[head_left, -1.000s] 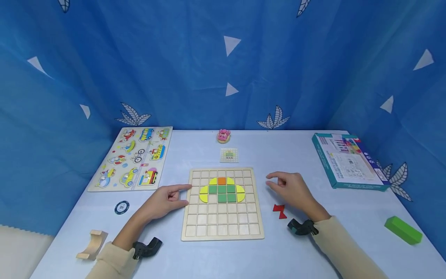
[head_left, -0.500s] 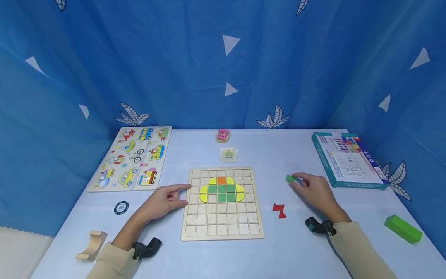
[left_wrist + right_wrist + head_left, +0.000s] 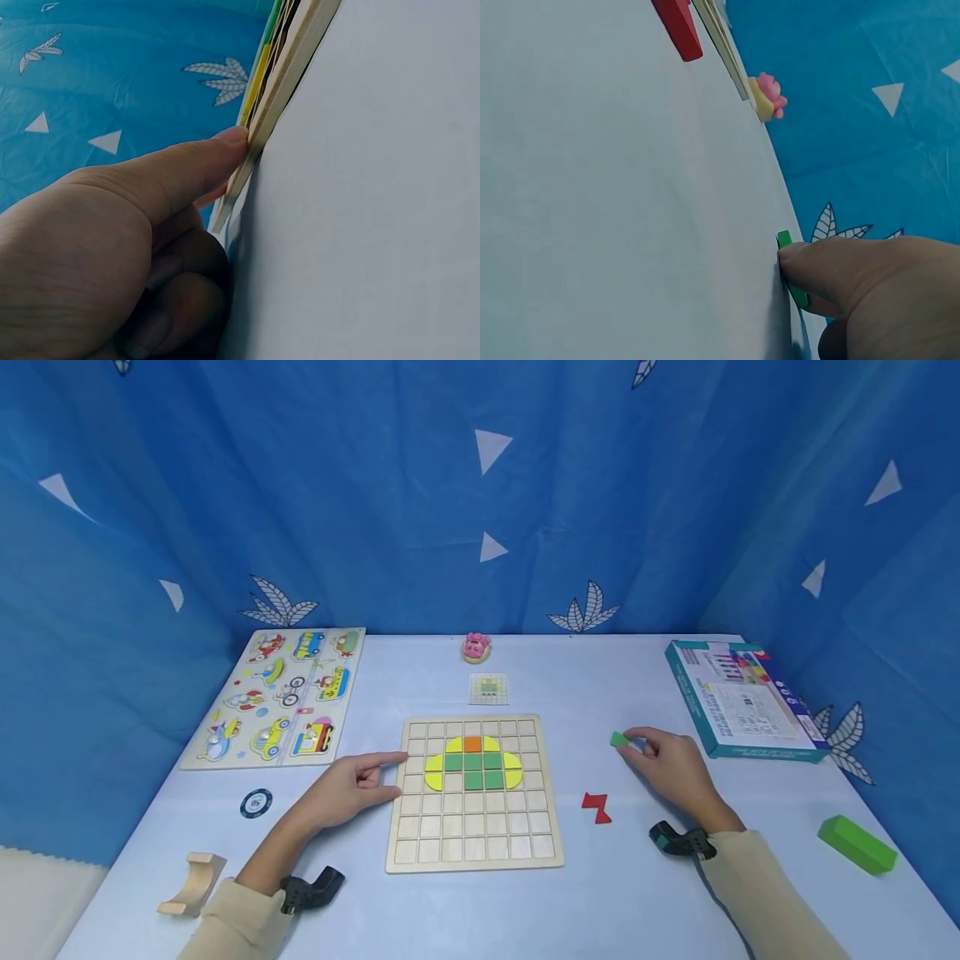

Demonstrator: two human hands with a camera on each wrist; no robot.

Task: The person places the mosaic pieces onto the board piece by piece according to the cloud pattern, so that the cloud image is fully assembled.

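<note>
A wooden grid board (image 3: 476, 852) lies mid-table. On it are an orange square tile (image 3: 472, 744), several green square tiles (image 3: 472, 762) and yellow rounded tiles (image 3: 512, 778); one bare cell lies left of the lower green pair. My left hand (image 3: 341, 789) touches the board's left edge with extended thumb and index finger, the other fingers folded under. Right of the board, my right hand (image 3: 675, 770) pinches a green square tile (image 3: 617, 739) between thumb and finger; in the right wrist view this green tile (image 3: 784, 240) stands on edge, close to the tabletop.
Red tiles (image 3: 597, 807) lie right of the board. A pattern card (image 3: 488, 689) and pink figure (image 3: 476, 647) stand behind it. A vehicle puzzle (image 3: 277, 702), chip (image 3: 256, 803) and wooden arch (image 3: 193, 885) are left; a box (image 3: 742, 702) and green block (image 3: 857, 844) are right.
My right hand has moved right, away from the board, and a green tile, unseen one second ago, now shows in its fingers. My left hand keeps its place at the board's edge.
</note>
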